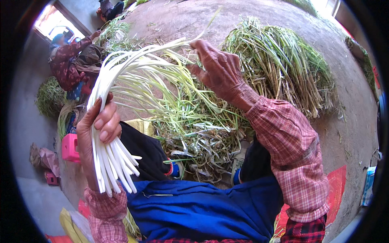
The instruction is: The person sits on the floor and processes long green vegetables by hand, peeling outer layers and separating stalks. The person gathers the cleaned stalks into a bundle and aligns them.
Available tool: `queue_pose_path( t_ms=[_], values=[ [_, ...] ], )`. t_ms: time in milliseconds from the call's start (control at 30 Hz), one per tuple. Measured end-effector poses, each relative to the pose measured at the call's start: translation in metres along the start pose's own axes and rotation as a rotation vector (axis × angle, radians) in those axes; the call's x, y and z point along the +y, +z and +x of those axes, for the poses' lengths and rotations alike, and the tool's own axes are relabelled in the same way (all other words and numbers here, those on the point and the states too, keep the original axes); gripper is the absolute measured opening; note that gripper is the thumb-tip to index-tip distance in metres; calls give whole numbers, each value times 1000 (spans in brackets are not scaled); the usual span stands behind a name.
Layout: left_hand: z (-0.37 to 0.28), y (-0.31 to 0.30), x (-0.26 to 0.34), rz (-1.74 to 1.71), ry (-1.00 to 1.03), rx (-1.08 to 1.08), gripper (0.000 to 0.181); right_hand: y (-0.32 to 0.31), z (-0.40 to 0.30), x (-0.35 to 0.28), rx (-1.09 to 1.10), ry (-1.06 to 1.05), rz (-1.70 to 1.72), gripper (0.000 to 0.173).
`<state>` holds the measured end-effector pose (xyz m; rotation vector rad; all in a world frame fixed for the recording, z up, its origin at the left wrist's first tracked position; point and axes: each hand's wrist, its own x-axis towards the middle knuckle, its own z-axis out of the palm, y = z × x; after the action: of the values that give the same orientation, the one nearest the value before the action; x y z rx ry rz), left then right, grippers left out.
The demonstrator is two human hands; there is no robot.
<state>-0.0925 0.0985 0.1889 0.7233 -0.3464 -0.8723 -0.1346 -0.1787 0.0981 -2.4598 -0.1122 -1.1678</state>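
Observation:
A bunch of long, pale stalks, seemingly blanched garlic chives (111, 70), is gripped in my left hand (103, 121). Its white cut ends fan out below the fist, and the yellow-green leaves droop over to the right. At the leaf end of the bunch, my right hand (220, 71) is raised with thumb and fingers bent; a thin leaf sticks up beside the fingertips. Whether the fingers pinch it, I cannot tell. Under the drooping leaves lies a heap of green leaves and dry, stripped scraps (203, 145), between my feet.
A large pile of untrimmed green stalks (279, 63) lies at the upper right. Another person (68, 63) sits at the upper left beside more greens (115, 35). A pink plastic stool (70, 148) stands at the left. Blue cloth (200, 206) covers my lap.

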Motion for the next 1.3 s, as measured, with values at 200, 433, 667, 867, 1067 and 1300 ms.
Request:
queue_pose_path(
  t_ms=[200, 433, 667, 867, 1067, 1300],
  values=[
    [5, 9, -12, 7, -47, -21, 31, 21, -17, 1, -405, -50, 71, 23],
    [-5, 16, -15, 44, -58, 5, 31, 39, -14, 0, -323, 24, 57, 22],
    [1, 27, -29, 15, -91, 2, 31, 34, -18, 7, -312, 134, 91, 27],
    [6, 31, -36, 37, -92, -16, 32, 28, -17, 18, -395, 206, -10, 19],
    [3, 35, -32, 39, -77, -20, 33, 27, -15, 12, -326, 185, 67, 20],
    [3, 25, -24, 37, -94, -42, 33, 26, -13, 16, -357, 263, 223, 19]
  ],
)
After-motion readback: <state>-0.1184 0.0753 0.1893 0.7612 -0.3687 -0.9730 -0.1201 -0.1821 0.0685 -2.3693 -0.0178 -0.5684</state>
